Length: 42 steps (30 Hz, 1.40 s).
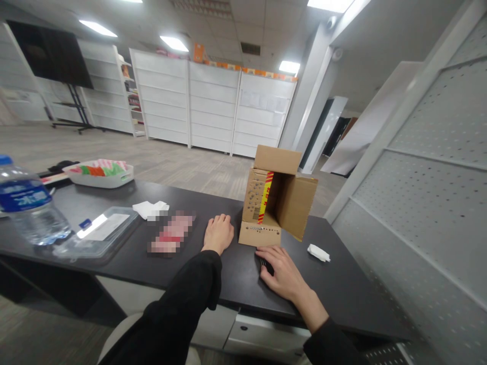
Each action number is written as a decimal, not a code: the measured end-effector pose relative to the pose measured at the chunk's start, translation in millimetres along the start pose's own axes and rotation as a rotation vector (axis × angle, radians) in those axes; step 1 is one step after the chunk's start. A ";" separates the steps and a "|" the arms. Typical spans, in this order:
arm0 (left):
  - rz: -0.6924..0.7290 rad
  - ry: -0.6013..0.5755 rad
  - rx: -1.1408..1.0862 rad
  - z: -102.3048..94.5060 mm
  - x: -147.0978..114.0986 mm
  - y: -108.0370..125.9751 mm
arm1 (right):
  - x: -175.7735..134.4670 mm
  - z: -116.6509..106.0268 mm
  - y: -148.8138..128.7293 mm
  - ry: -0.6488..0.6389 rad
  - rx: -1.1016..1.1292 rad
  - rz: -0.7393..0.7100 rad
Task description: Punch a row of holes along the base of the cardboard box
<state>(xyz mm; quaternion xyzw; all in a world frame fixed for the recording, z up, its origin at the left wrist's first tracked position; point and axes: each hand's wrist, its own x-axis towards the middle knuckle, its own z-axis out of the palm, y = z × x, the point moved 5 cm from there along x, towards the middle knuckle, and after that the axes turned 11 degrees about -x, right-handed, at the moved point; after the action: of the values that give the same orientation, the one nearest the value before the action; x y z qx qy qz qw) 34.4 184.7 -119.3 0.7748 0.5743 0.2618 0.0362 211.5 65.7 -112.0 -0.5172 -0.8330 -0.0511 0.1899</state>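
Observation:
My left hand (219, 233) rests palm down on the dark desk, its fingers close together and lightly bent, with nothing seen in it. To its right, my right hand (281, 271) curves over a small black object (267, 265) with pale lines, mostly hidden between thumb and fingers. Just beyond the right fingertips stands a cardboard box (255, 195), its opening facing me and its flaps folded out. Red and yellow tape (265, 197) runs down its inner edge. A blurred pink packet (173, 234) lies left of my left hand.
On the desk (236, 284), a crumpled tissue (318, 253) lies at right and another white tissue (146, 209) at left. Farther left are a clear plastic case (102, 230), a water bottle (32, 208) and a white basket (101, 178). A perforated panel (418, 203) borders the right side.

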 end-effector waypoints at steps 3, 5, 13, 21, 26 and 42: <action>-0.003 -0.007 0.012 -0.6 0.0 0.0 | 0.3 0.4 -0.1 0.005 -0.007 -0.002; -0.004 -0.008 0.015 -1.5 -0.3 0.4 | 0.7 0.7 0.3 0.009 -0.011 -0.007; -0.016 -0.004 0.020 0.1 -0.6 -0.3 | 9.3 2.4 3.7 0.074 0.029 -0.008; -0.010 -0.001 0.031 1.5 0.0 -1.8 | 31.0 5.8 20.3 0.297 0.262 0.239; -0.003 0.000 0.032 1.0 -0.5 -1.2 | 38.6 8.4 34.3 0.466 0.369 0.376; -0.014 -0.013 0.040 2.4 0.9 -2.2 | 37.3 21.8 44.3 0.550 0.388 0.427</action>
<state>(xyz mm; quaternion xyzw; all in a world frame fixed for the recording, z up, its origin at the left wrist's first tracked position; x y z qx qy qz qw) 33.8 186.8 -121.8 0.7731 0.5846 0.2448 0.0263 230.1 123.7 -123.2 -0.6004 -0.6188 0.0115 0.5064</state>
